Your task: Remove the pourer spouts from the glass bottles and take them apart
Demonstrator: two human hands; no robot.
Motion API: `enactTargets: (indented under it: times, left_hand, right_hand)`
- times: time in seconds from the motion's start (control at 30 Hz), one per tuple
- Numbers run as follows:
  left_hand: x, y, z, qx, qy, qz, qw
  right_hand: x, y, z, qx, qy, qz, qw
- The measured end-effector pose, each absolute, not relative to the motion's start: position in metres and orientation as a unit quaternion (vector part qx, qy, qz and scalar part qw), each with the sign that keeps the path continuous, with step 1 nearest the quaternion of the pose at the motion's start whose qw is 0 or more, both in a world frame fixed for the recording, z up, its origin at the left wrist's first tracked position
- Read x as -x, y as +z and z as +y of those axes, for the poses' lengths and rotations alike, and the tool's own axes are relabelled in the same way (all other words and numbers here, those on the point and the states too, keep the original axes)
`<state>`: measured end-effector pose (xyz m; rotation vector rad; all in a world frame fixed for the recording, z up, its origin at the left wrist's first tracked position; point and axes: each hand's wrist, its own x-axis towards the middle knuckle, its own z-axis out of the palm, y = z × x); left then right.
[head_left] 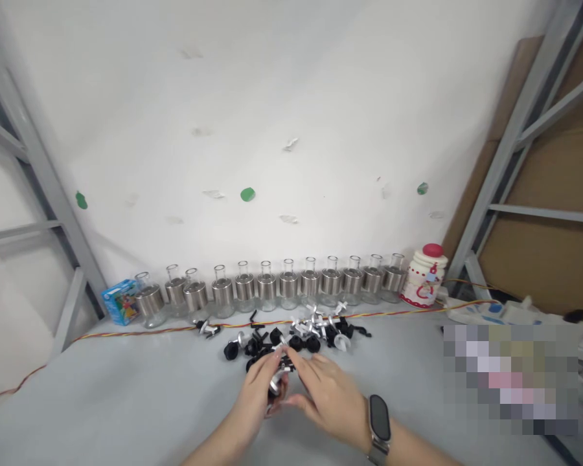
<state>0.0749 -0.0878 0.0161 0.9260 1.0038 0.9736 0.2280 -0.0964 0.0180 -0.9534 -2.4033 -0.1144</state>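
Observation:
Both hands meet at the front middle of the grey table. My left hand is closed round a silver-and-black bottle pourer top, partly hidden by the fingers. From the other side, my right hand has its fingertips closed on the upper part of the same piece, its thumb lower down near the left fingers. Just beyond the hands lies a loose pile of black and silver pourer parts. Behind it stands a row of glass bottles with metal sleeves.
A blue box stands left of the bottles, a cream jar with a red lid to their right. A twisted red-and-yellow wire crosses the table. At right are a white power strip and a blurred-out patch. Metal posts frame both sides.

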Motion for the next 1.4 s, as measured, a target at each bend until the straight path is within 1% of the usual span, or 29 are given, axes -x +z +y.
enactTargets:
  times: [0.1,0.2,0.27,0.3,0.33,0.37,0.4,0.43,0.47,0.53,0.67,0.8,0.9,1.0,1.07,1.13,1.2,1.3,1.4]
  left_hand:
    - [-0.078,0.015,-0.089,-0.407,0.433,0.472,0.651]
    - [-0.08,0.016,-0.088,-0.426,0.424,0.489,0.632]
    - [-0.075,0.02,-0.082,-0.48,0.411,0.51,0.583]
    - [-0.07,0.024,-0.077,-0.528,0.404,0.529,0.527]
    - [-0.062,0.028,-0.07,-0.585,0.39,0.556,0.444]
    - [-0.053,0.033,-0.063,-0.645,0.375,0.585,0.317]
    - [-0.042,0.037,-0.056,-0.689,0.338,0.62,0.163]
    - [-0.03,0.041,-0.048,-0.693,0.275,0.666,0.01]
    - [-0.018,0.045,-0.042,-0.679,0.251,0.689,-0.036]
    - [0.004,0.048,-0.033,-0.665,0.212,0.712,-0.078]
    - [0.028,0.046,-0.029,-0.664,0.138,0.727,-0.108]
    - [0.03,0.042,-0.029,-0.666,0.092,0.73,-0.122]
    - [0.022,0.042,-0.031,-0.659,0.087,0.733,-0.144]
    - [0.008,0.042,-0.034,-0.685,0.12,0.7,-0.16]
    - [-0.003,0.041,-0.038,-0.718,0.145,0.671,-0.112]
    - [-0.014,0.037,-0.042,-0.735,0.157,0.659,-0.033]
    - [-0.023,0.033,-0.046,-0.731,0.157,0.663,0.026]
    - [-0.031,0.024,-0.049,-0.728,0.155,0.665,0.068]
    - [-0.036,0.013,-0.048,-0.737,0.178,0.644,0.099]
  right_hand:
    - [-0.224,0.015,-0.1,0.386,-0.007,-0.891,0.238]
    - [-0.223,0.014,-0.101,0.403,0.034,-0.887,0.224]
    - [-0.225,0.015,-0.098,0.404,0.049,-0.885,0.225]
    - [-0.227,0.015,-0.095,0.409,0.053,-0.882,0.228]
    - [-0.229,0.016,-0.092,0.42,0.057,-0.875,0.233]
    - [-0.231,0.017,-0.089,0.435,0.063,-0.866,0.239]
    - [-0.233,0.017,-0.086,0.45,0.072,-0.856,0.244]
    - [-0.236,0.017,-0.083,0.464,0.079,-0.847,0.247]
    - [-0.238,0.017,-0.081,0.473,0.085,-0.841,0.248]
    - [-0.241,0.015,-0.077,0.478,0.085,-0.84,0.242]
    - [-0.242,0.014,-0.077,0.471,0.068,-0.852,0.218]
    - [-0.242,0.016,-0.078,0.472,0.06,-0.853,0.215]
    - [-0.244,0.017,-0.076,0.481,0.043,-0.846,0.228]
    - [-0.246,0.017,-0.073,0.483,0.012,-0.837,0.256]
    - [-0.246,0.016,-0.071,0.472,-0.016,-0.843,0.259]
    - [-0.243,0.013,-0.069,0.451,-0.05,-0.858,0.242]
    - [-0.238,0.008,-0.067,0.429,-0.083,-0.872,0.219]
    - [-0.231,-0.001,-0.062,0.422,-0.118,-0.876,0.204]
    - [-0.229,-0.007,-0.056,0.428,-0.134,-0.87,0.204]
